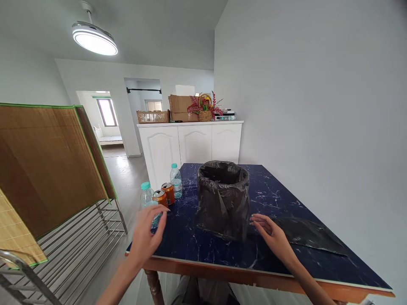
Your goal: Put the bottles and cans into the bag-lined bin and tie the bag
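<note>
A bin (222, 207) lined with a black plastic bag stands upright on the dark blue marbled table (187, 243). My left hand (149, 226) is at the table's left edge, thumb and fingers apart, in front of a water bottle (146, 195) with a teal cap. It partly covers that bottle, and I cannot tell whether they touch. Two orange cans (168, 193) and a second water bottle (176, 181) stand just beyond. My right hand (269, 231) hovers by the bin's lower right side, fingers loosely extended, holding nothing.
Flat black plastic (311, 235) lies on the table's right side. A white wall (302, 106) runs along the right. Behind the table stands a white cabinet (193, 144) with cardboard boxes and a flower basket. At the left is a metal rack (92, 228) with bamboo mats.
</note>
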{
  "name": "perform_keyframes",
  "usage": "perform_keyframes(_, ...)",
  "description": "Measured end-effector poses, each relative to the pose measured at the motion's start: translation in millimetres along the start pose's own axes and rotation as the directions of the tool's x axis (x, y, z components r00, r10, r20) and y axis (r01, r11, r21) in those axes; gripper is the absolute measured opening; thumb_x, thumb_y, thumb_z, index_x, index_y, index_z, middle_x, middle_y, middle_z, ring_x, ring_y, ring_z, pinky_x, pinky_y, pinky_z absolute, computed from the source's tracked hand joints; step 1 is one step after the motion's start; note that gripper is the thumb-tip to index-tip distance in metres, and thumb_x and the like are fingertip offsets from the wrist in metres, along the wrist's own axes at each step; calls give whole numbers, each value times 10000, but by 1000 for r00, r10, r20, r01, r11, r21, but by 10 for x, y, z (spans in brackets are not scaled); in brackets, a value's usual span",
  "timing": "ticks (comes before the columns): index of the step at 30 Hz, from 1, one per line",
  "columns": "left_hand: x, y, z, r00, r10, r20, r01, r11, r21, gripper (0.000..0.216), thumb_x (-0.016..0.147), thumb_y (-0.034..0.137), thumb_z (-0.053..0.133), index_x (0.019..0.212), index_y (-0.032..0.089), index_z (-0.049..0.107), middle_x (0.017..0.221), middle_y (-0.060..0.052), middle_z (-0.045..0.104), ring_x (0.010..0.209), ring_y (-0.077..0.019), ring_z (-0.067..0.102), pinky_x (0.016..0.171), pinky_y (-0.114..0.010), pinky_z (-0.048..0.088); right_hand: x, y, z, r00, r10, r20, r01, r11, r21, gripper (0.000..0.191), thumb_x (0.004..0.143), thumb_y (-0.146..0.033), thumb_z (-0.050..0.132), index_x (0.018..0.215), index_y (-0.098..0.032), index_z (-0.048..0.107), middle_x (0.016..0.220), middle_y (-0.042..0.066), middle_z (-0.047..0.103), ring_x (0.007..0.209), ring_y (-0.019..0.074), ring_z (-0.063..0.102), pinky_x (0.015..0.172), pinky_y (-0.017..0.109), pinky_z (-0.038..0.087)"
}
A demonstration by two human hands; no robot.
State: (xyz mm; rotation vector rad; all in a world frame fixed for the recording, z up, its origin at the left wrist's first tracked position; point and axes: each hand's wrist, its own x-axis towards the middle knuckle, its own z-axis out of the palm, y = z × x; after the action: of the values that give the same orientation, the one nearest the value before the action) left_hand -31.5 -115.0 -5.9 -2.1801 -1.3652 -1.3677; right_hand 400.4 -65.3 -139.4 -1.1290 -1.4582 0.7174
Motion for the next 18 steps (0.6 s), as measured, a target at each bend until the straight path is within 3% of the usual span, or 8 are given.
perform_keyframes(3,287,-79,-209,983,18,-180,21,977,210,246,1059,385,558,1264,271,632,1263,-112,660,1252,-323,620,1130,-525,467,-28,94,1,999,29,43,-31,998,50,575,914,-769,623,1092,-228,708,1023,121,813,903,285,805,906,434,660)
perform_keyframes(6,547,-289,-278,977,-13,-213,90,930,357,413,1044,470,561,1382,235,594,1427,-169,597,1376,-379,539,1177,-587,404,-64,109,5,997,28,72,-31,998,53,537,925,-740,638,1063,-228,721,974,102,812,880,274,799,890,411,653)
perform_keyframes(9,721,-535,-236,990,-85,-113,126,895,429,496,1044,526,515,1415,206,591,1497,-193,590,1419,-403,521,1167,-593,406,-100,115,0,995,34,98,-36,999,17,480,957,-689,633,1085,-236,727,1007,101,813,940,283,795,929,417,633)
perform_keyframes(12,760,-657,-183,974,-220,61,173,886,430,545,1048,575,450,1425,203,581,1330,-170,729,1263,-382,670,1037,-515,517,-120,106,-10,990,46,132,-43,999,-32,435,991,-653,601,1125,-258,725,1046,96,812,991,292,790,945,420,624)
perform_keyframes(15,674,-568,-241,926,-359,114,282,861,424,595,1057,616,377,1466,215,540,1168,-138,799,1038,-362,775,830,-427,581,-125,77,-13,990,42,138,-35,998,-52,420,1001,-649,581,1126,-274,725,1053,91,813,1002,297,790,938,417,628)
perform_keyframes(18,586,-269,-500,915,-396,81,337,859,386,604,1017,682,410,1378,232,590,1098,-109,820,940,-347,803,736,-396,598,-122,62,-6,992,30,126,-22,998,-63,430,993,-663,579,1110,-279,732,1036,85,815,1000,301,793,921,406,639)
